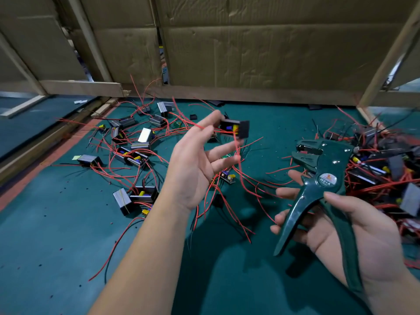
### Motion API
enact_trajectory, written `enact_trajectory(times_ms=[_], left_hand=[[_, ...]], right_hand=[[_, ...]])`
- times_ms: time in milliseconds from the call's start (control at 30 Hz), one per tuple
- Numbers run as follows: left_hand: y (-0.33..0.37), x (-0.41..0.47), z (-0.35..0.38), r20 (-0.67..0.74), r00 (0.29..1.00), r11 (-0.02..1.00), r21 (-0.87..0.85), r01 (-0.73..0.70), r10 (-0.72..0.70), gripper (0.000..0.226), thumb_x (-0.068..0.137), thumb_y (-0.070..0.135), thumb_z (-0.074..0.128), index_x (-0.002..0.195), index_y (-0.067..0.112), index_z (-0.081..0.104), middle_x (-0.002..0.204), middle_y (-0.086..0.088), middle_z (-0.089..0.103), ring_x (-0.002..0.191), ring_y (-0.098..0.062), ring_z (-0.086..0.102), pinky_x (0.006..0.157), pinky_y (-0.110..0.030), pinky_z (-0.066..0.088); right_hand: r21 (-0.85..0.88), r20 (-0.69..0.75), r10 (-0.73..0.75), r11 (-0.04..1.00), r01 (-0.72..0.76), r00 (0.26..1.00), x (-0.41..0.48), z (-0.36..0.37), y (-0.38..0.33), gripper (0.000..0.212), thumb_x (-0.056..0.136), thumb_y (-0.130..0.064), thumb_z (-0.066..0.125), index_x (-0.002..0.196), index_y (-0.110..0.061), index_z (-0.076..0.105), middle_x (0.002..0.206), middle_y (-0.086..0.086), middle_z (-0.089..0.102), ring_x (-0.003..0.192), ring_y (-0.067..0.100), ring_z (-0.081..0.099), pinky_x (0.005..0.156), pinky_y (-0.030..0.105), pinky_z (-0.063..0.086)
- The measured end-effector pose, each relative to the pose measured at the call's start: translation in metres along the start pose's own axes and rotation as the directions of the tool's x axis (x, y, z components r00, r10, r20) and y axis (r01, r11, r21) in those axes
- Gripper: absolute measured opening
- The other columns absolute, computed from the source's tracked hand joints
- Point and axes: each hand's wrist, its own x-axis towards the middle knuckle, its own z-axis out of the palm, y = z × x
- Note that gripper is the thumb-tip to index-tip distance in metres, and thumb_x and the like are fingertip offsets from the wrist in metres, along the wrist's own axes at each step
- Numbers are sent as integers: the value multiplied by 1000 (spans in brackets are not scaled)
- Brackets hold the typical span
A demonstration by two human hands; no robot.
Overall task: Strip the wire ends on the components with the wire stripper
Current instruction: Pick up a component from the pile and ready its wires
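Note:
My left hand [195, 164] is raised over the green table, palm up, fingers spread. At its fingertips is a small black component [235, 128] with yellow and blue parts; its red wires [241, 171] trail down over the fingers. Whether the fingers pinch the component or it has left them I cannot tell. My right hand [354, 235] grips the dark green wire stripper [322, 178] by its handles, jaws pointing up and left. The jaws are apart from the wires.
Several components with red wires [131, 153] lie scattered at the left of the green mat [68, 223]. A dense pile of components [386, 169] sits at the right. Cardboard walls [250, 42] and wooden frame rails [81, 87] close the back and sides.

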Motion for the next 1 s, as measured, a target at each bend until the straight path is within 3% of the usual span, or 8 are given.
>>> enact_trajectory(times_ms=[133, 300, 500, 633, 733, 867, 933, 1000], left_hand=[[-2, 0, 1, 1, 1000, 980, 200, -10, 10, 36, 101, 8, 30, 119, 19, 60, 128, 7, 59, 89, -16, 68, 56, -27, 55], [-10, -2, 0, 20, 979, 854, 486, -185, 200, 29, 91, 0, 57, 108, 22, 65, 99, 14, 72, 74, -7, 63, 50, -17, 48], [-7, -3, -1, 53, 972, 796, 564, -219, 230, 50, 71, 7, 78, 115, 24, 62, 118, 6, 67, 74, -1, 58, 73, -20, 51], [-6, -5, -2, 80, 960, 687, 683, -248, 267, 60, 65, 23, 83, 118, 38, 59, 117, 20, 65, 85, 1, 52, 69, -15, 40], [-5, -6, -4, 106, 960, 637, 728, -252, 259, 63, 63, 31, 80, 119, 44, 56, 116, 29, 62, 101, 5, 57, 80, -13, 41], [-8, -6, 0, 116, 962, 718, 645, -261, 246, 49, 76, 16, 77, 117, 35, 58, 117, 20, 64, 98, 4, 60, 87, -16, 46], [-10, -4, 1, 127, 956, 774, 562, -290, 266, 22, 91, 10, 60, 108, 23, 63, 101, 10, 71, 92, -2, 64, 85, -23, 50], [-13, -5, 2, 136, 968, 841, 480, -250, 210, 18, 96, 11, 48, 106, 21, 60, 78, 4, 72, 86, -10, 68, 82, -27, 52]], right_hand=[[13, -3, 2, 1000, -2, 1000, 0, 1, -1, 82, 41, -32, 85, 116, -3, 65, 103, 27, 66, 68, 39, 65, 62, 53, 56], [24, -25, -8, 1000, 8, 1000, -1, 3, -3, 91, 38, -32, 85, 119, 2, 61, 101, 26, 67, 68, 40, 64, 60, 51, 55], [26, -27, -15, 1000, 15, 1000, -1, 3, -3, 90, 38, -32, 84, 118, 3, 61, 99, 26, 67, 68, 40, 64, 60, 50, 56], [21, -24, -17, 1000, 17, 1000, -1, 2, -2, 89, 38, -33, 83, 117, 3, 62, 100, 26, 67, 68, 40, 64, 61, 51, 56], [18, -13, -20, 1000, 21, 1000, -1, 2, -2, 82, 38, -33, 84, 112, -1, 67, 100, 26, 67, 69, 39, 64, 62, 52, 56], [27, 1, -18, 999, 18, 1000, 0, 0, -2, 81, 41, -33, 83, 113, -2, 67, 101, 26, 67, 69, 39, 64, 63, 53, 55], [36, 5, -9, 999, 9, 1000, 0, -1, -2, 86, 41, -33, 83, 119, -1, 63, 102, 25, 67, 69, 39, 64, 64, 53, 55], [48, 20, 2, 999, -3, 1000, 0, -1, -2, 87, 42, -32, 83, 120, -1, 62, 102, 25, 66, 69, 39, 64, 63, 53, 55]])
